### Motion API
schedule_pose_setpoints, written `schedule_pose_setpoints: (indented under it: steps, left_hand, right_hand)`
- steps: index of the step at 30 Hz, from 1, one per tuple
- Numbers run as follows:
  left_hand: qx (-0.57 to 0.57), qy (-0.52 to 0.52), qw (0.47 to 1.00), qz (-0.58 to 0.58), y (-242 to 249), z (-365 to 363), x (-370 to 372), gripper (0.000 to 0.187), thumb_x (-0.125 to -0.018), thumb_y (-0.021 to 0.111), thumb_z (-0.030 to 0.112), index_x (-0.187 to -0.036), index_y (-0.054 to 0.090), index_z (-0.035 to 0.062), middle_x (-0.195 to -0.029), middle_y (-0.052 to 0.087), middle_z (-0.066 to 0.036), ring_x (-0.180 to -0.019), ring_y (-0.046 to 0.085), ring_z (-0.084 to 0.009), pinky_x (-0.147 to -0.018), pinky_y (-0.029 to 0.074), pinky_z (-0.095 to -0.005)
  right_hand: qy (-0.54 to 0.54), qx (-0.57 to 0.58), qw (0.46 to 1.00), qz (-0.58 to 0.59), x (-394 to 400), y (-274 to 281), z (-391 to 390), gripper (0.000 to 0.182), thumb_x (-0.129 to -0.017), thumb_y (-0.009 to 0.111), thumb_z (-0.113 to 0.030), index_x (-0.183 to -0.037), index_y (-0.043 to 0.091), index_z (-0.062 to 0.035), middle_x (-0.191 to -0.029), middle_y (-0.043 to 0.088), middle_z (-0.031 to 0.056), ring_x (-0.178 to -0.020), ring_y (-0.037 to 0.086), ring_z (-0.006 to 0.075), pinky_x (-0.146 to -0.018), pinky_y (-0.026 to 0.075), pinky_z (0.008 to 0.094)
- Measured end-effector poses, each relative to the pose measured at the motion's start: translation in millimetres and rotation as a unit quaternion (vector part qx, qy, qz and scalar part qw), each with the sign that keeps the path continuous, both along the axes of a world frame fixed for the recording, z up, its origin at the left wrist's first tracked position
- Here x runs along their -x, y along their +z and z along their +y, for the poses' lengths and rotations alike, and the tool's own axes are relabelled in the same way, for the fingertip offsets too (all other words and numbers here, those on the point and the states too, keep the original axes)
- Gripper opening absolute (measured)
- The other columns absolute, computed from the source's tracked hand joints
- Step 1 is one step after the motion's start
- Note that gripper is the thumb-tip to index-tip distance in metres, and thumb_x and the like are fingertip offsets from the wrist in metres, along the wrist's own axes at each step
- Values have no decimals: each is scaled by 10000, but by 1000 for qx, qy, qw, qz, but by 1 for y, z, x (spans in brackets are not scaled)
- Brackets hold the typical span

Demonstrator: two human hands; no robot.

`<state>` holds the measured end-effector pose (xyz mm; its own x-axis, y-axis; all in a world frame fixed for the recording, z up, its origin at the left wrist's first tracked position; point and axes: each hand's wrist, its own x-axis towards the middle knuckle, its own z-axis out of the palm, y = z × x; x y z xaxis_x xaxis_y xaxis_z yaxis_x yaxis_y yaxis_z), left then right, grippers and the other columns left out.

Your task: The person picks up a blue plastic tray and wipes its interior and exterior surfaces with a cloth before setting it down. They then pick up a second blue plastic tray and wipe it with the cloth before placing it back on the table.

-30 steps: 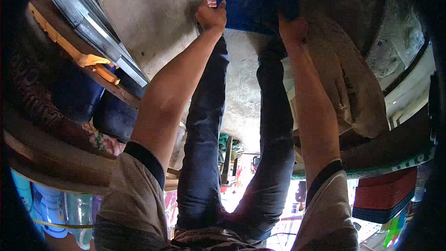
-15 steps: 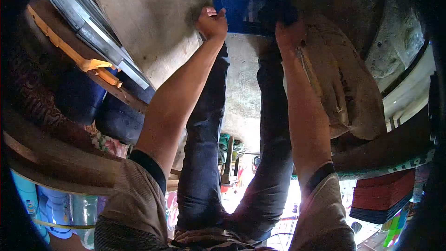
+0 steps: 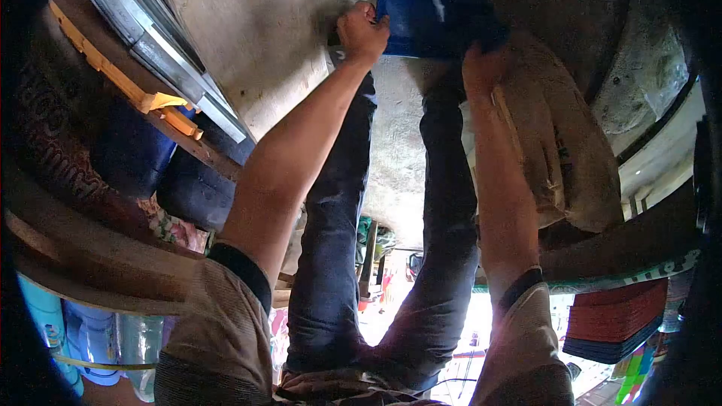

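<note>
A blue shallow rectangular tray (image 3: 429,26), apparently plastic, is held out at the top of the head view, slightly tilted. My left hand (image 3: 364,33) grips its left end with curled fingers. At the opposite end, my right hand (image 3: 483,69) is closed on the lower right corner; its fingers are partly lost in shadow. Pale glare shows on the tray's inner face, and its right part is too dark to make out. Both arms are stretched out above my legs in dark trousers.
A brown sack (image 3: 575,143) stands right of my right forearm. Left are a plywood board (image 3: 248,30), metal channels (image 3: 162,49) and an orange strip (image 3: 105,68). Bottles (image 3: 90,334) line the lower left; a dark red stack (image 3: 617,319) sits lower right.
Both hands and the blue tray have shifted to the right, with the tray tilting a little more. The grip at both ends looks the same.
</note>
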<state>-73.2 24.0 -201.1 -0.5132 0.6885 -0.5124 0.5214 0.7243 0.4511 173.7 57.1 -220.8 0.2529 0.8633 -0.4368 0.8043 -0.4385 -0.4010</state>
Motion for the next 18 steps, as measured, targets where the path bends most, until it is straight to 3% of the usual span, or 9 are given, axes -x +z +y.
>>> schedule_pose_setpoints:
  steps: [1,2,3,5,6,8,12,15,18]
  left_hand:
    - [4,25,1000,2,4,3,-8,289,-766,915,152,-885,686,23,-806,731,-142,-764,733,-295,-723,563,-423]
    - [7,49,999,4,6,7,-12,249,-750,889,81,-891,697,7,-834,744,-169,-810,756,-353,-754,580,-442]
    - [6,50,999,3,4,9,-14,249,-750,889,81,-891,697,7,-834,744,-169,-810,756,-353,-754,580,-442]
    - [-27,92,995,-2,-5,8,-18,212,-767,845,62,-899,694,-8,-849,740,-194,-845,756,-382,-777,581,-458]
    - [-27,93,995,-3,-9,8,-18,212,-767,845,62,-899,694,-8,-849,740,-194,-845,756,-382,-777,581,-458]
    - [-80,52,995,20,-16,9,-17,177,-766,780,23,-917,695,-12,-867,738,-221,-871,741,-432,-808,577,-482]
    - [-60,65,996,33,2,23,-14,187,-744,735,-7,-926,693,-21,-902,733,-248,-895,723,-465,-823,571,-501]
    - [-100,16,995,23,1,16,-7,214,-738,771,-4,-939,699,-23,-917,723,-233,-876,714,-462,-817,569,-507]
    - [-150,-35,986,55,2,10,-7,263,-740,835,95,-971,738,16,-969,772,-185,-844,755,-397,-796,593,-461]
  right_hand:
    - [1,0,1000,0,10,16,9,644,-840,836,-158,-1415,592,-2,-1364,674,211,-1308,615,437,-1114,473,549]
    - [87,-54,994,28,20,31,17,648,-825,828,-138,-1419,598,-23,-1392,652,206,-1327,590,441,-1121,468,543]
    - [174,-107,977,55,34,46,27,655,-809,819,-118,-1423,604,-43,-1421,630,202,-1346,565,445,-1128,462,538]
    - [271,-72,944,175,56,50,42,716,-737,830,-84,-1421,618,-93,-1408,620,181,-1315,566,431,-1113,472,534]
    - [272,-71,944,175,73,55,50,716,-737,830,-84,-1421,618,-93,-1408,620,181,-1315,566,431,-1113,472,534]
    - [372,-59,916,141,101,63,62,713,-720,825,-57,-1402,632,-133,-1389,614,158,-1233,611,409,-1053,512,535]
    - [365,-113,918,109,116,42,71,653,-742,814,-48,-1367,646,-137,-1339,624,137,-1177,645,381,-994,547,514]
    - [322,-111,936,85,111,38,76,552,-787,771,-48,-1322,667,-132,-1294,642,131,-1157,657,386,-970,563,508]
    - [360,-126,920,92,103,35,81,507,-796,744,-22,-1290,679,-118,-1209,666,141,-1153,657,388,-979,561,508]
